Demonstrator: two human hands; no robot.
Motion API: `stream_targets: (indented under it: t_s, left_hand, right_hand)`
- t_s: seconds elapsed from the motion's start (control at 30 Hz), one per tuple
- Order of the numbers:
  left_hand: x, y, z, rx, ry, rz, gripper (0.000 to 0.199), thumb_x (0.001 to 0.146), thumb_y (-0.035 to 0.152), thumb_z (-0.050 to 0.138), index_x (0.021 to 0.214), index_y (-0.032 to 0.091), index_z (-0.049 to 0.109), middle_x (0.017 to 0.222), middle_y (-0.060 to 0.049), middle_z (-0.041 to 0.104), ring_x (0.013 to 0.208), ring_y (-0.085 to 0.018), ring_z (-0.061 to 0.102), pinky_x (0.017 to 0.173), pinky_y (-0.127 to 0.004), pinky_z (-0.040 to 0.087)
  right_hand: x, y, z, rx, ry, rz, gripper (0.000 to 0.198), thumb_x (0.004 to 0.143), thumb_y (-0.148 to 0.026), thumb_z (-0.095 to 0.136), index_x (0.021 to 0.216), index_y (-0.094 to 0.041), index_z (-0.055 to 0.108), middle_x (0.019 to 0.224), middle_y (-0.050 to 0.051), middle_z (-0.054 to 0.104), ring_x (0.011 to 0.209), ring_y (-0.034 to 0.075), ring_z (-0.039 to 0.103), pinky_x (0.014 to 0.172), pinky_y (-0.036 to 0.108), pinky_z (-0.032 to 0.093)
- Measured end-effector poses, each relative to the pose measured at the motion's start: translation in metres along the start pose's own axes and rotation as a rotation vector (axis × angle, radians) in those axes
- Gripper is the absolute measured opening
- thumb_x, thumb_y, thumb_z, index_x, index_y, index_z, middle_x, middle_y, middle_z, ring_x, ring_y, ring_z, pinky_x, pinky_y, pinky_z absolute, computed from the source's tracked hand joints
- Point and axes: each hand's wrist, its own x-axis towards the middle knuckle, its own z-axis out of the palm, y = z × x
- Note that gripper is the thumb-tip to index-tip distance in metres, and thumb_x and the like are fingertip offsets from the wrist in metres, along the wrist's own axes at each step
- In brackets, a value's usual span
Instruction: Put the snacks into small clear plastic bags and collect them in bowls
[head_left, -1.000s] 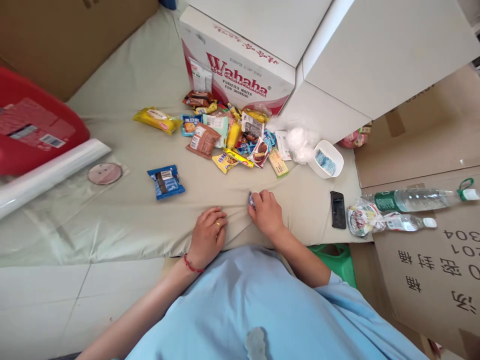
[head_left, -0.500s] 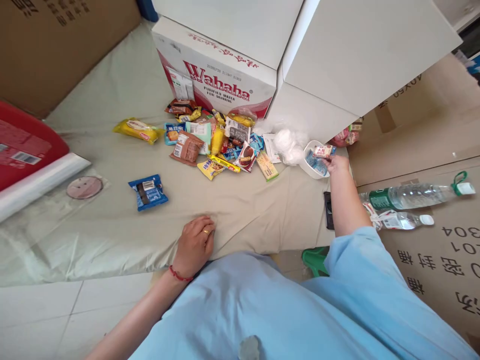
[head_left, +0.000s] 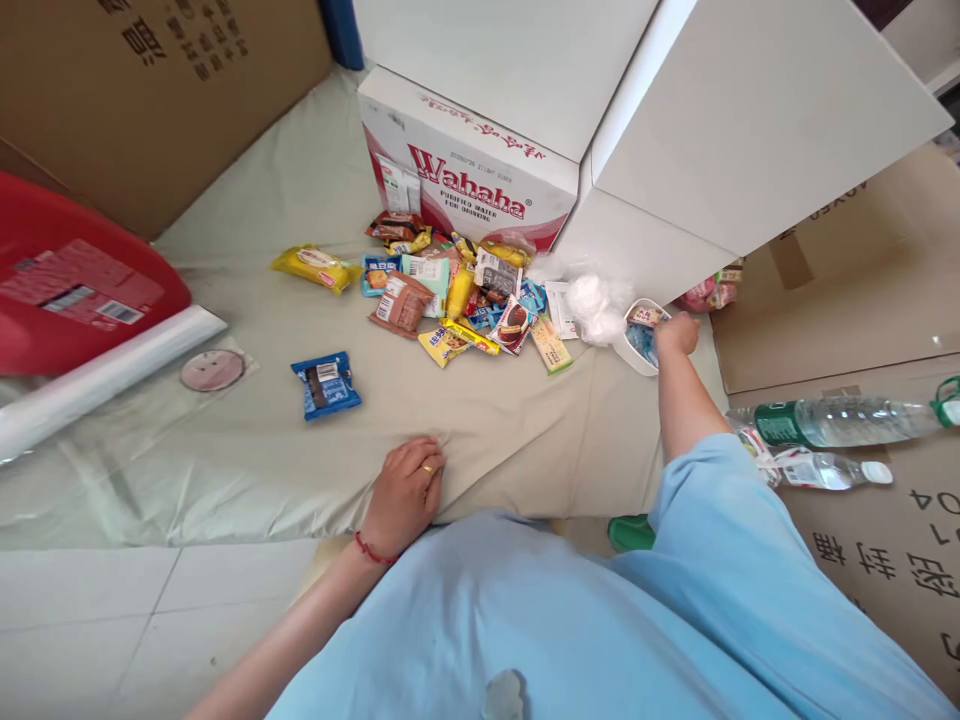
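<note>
At the table's front edge, my left hand [head_left: 406, 490] rests knuckles up, fingers curled together, with nothing visible in them. Stretched out to the right, my right hand [head_left: 678, 335] is at the rim of a small white container [head_left: 637, 362]. Its fingers are closed on the end of a small snack packet [head_left: 646, 315] with red print, which lies inside the container over blue wrappers. The fingertips are partly hidden. Beside the container sits a bunched white plastic bag [head_left: 596, 305]. A blue snack packet [head_left: 327, 386] lies apart, nearest my left hand.
Several wrapped snacks [head_left: 457, 300] are heaped before a Wahaha carton [head_left: 480, 185]. A yellow packet [head_left: 315, 267] lies left of them. Further left are a red container [head_left: 82, 270] and a clear plastic roll [head_left: 112, 375]. Water bottles [head_left: 847, 422] are at the right.
My right hand has lowered the small snack packet into the white container. The view has shifted, so the table things appear further right. My left hand still rests on the table.
</note>
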Motion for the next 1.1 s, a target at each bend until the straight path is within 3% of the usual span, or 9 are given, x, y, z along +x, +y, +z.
stream_targets:
  t_s: [0.13, 0.23, 0.33, 0.43, 0.53, 0.67, 0.83, 0.97, 1.1]
  left_hand:
    - [-0.002, -0.001, 0.0, -0.062, -0.008, -0.039, 0.02, 0.093, 0.011, 0.051, 0.094, 0.021, 0.068, 0.101, -0.008, 0.073, 0.11, -0.025, 0.066, 0.097, -0.044, 0.053]
    - [-0.001, -0.001, -0.001, -0.096, -0.026, -0.069, 0.021, 0.092, 0.012, 0.051, 0.093, 0.021, 0.07, 0.099, -0.008, 0.073, 0.11, -0.025, 0.066, 0.098, -0.044, 0.053]
    - [0.001, 0.001, -0.003, -0.124, -0.034, -0.085, 0.02, 0.092, 0.013, 0.052, 0.092, 0.021, 0.07, 0.099, -0.008, 0.074, 0.108, -0.026, 0.067, 0.096, -0.045, 0.054]
    - [0.001, 0.002, -0.006, -0.184, -0.014, -0.111, 0.021, 0.092, 0.013, 0.051, 0.092, 0.021, 0.07, 0.098, -0.008, 0.074, 0.107, -0.025, 0.067, 0.096, -0.044, 0.055]
    - [-0.004, 0.003, -0.013, -0.279, 0.044, -0.146, 0.023, 0.093, 0.012, 0.048, 0.091, 0.022, 0.069, 0.095, -0.007, 0.074, 0.105, -0.023, 0.068, 0.095, -0.042, 0.056]
    - [-0.006, 0.008, -0.027, -0.406, 0.157, -0.291, 0.023, 0.096, 0.016, 0.047, 0.09, 0.022, 0.068, 0.096, -0.006, 0.072, 0.103, -0.02, 0.068, 0.094, -0.038, 0.056]
    - [0.031, 0.031, -0.038, -0.684, 0.065, -0.485, 0.019, 0.097, 0.034, 0.056, 0.098, 0.022, 0.07, 0.098, -0.006, 0.069, 0.089, -0.018, 0.066, 0.079, -0.033, 0.056]
    - [0.078, 0.054, -0.024, -1.09, -0.084, -0.677, 0.037, 0.091, 0.055, 0.062, 0.105, 0.021, 0.065, 0.102, -0.006, 0.068, 0.091, -0.02, 0.067, 0.065, -0.027, 0.055]
    - [0.096, 0.054, 0.001, -1.076, -0.074, -0.734, 0.035, 0.077, 0.052, 0.077, 0.08, 0.019, 0.064, 0.077, 0.0, 0.063, 0.074, -0.015, 0.057, 0.063, -0.024, 0.046]
  right_hand:
    - [-0.025, -0.024, -0.006, -0.008, 0.096, -0.294, 0.03, 0.098, -0.009, 0.045, 0.116, -0.013, 0.067, 0.133, 0.019, 0.058, 0.118, 0.022, 0.054, 0.109, 0.036, 0.035]
    - [-0.048, -0.044, 0.007, -0.005, 0.002, -0.559, 0.021, 0.097, -0.02, 0.054, 0.113, -0.019, 0.069, 0.121, 0.01, 0.064, 0.111, 0.02, 0.057, 0.103, 0.032, 0.04]
    - [-0.067, -0.058, 0.031, -0.145, -0.124, -0.767, 0.029, 0.09, -0.026, 0.068, 0.117, -0.018, 0.067, 0.122, 0.013, 0.064, 0.109, 0.026, 0.057, 0.095, 0.036, 0.044]
    - [-0.077, -0.064, 0.048, -0.318, -0.214, -0.733, 0.019, 0.092, -0.017, 0.059, 0.108, -0.015, 0.069, 0.115, 0.017, 0.067, 0.107, 0.028, 0.057, 0.093, 0.037, 0.043]
    - [-0.083, -0.061, 0.045, -0.243, -0.182, -0.658, 0.019, 0.093, -0.013, 0.05, 0.097, -0.016, 0.068, 0.107, 0.016, 0.069, 0.102, 0.026, 0.058, 0.095, 0.038, 0.043]
    - [-0.111, -0.043, 0.019, 0.284, -0.104, -0.58, 0.009, 0.09, -0.024, 0.057, 0.093, -0.02, 0.064, 0.095, 0.006, 0.069, 0.088, 0.02, 0.059, 0.088, 0.033, 0.049]
    - [-0.207, -0.008, 0.011, 0.967, -0.568, -0.309, 0.023, 0.077, -0.038, 0.073, 0.091, -0.024, 0.06, 0.078, -0.002, 0.062, 0.062, 0.013, 0.05, 0.057, 0.025, 0.045]
    - [-0.289, 0.009, 0.024, 0.891, -0.814, -0.322, 0.023, 0.08, -0.043, 0.074, 0.088, -0.024, 0.063, 0.074, -0.002, 0.063, 0.061, 0.014, 0.051, 0.057, 0.026, 0.045]
    - [-0.322, 0.017, 0.025, 0.705, -0.824, -0.54, 0.019, 0.091, -0.043, 0.066, 0.093, -0.024, 0.067, 0.085, 0.001, 0.068, 0.076, 0.017, 0.061, 0.072, 0.03, 0.051]
